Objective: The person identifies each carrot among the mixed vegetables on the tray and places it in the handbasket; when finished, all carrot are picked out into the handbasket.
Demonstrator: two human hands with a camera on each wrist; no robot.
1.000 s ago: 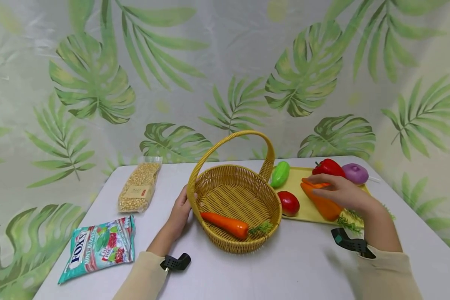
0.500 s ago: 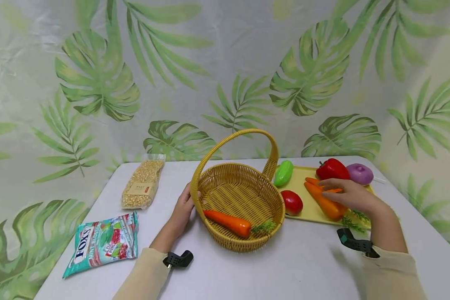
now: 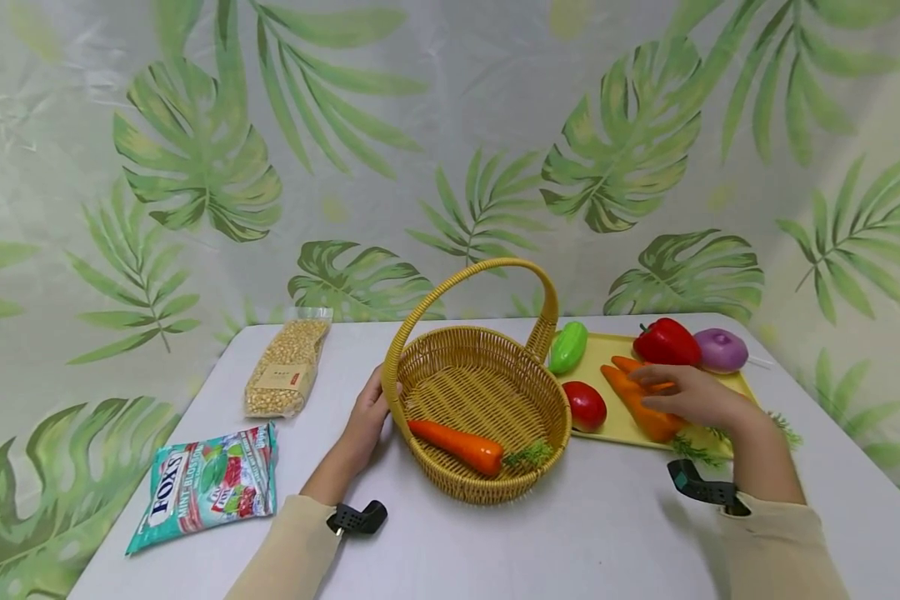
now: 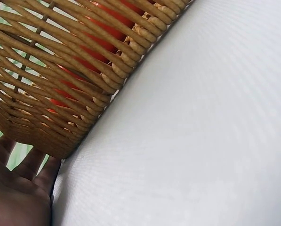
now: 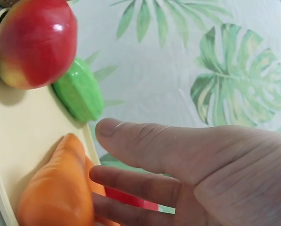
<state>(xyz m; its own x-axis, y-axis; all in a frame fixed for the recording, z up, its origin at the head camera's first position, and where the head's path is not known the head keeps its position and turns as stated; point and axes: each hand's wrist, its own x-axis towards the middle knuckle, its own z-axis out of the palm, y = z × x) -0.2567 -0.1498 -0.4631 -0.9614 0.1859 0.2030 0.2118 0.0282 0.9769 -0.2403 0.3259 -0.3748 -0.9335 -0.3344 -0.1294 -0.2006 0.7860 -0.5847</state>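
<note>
My left hand (image 3: 366, 421) holds the left side of a round wicker basket (image 3: 450, 354), its fingers against the woven wall in the left wrist view. One orange carrot (image 3: 457, 444) with a green top lies inside the basket. Over the yellow tray (image 3: 603, 358) on the right, my right hand (image 3: 693, 396) reaches across two more carrots. In the right wrist view the thumb stands apart from the nearer carrot (image 5: 60, 188), and the fingers reach down behind it, partly hidden. Their leafy tops hang past the tray's front edge.
Also on the tray are a red fruit (image 3: 585, 406), a green vegetable (image 3: 567, 347), a red bell pepper (image 3: 667, 342) and a purple onion-like vegetable (image 3: 722, 350). At left lie a bag of kernels (image 3: 285, 367) and a teal Fox's candy bag (image 3: 206, 483).
The head view has shifted slightly. My right hand has moved a little left and the nearer carrot has shifted slightly left with it. My left hand stays on the basket.
</note>
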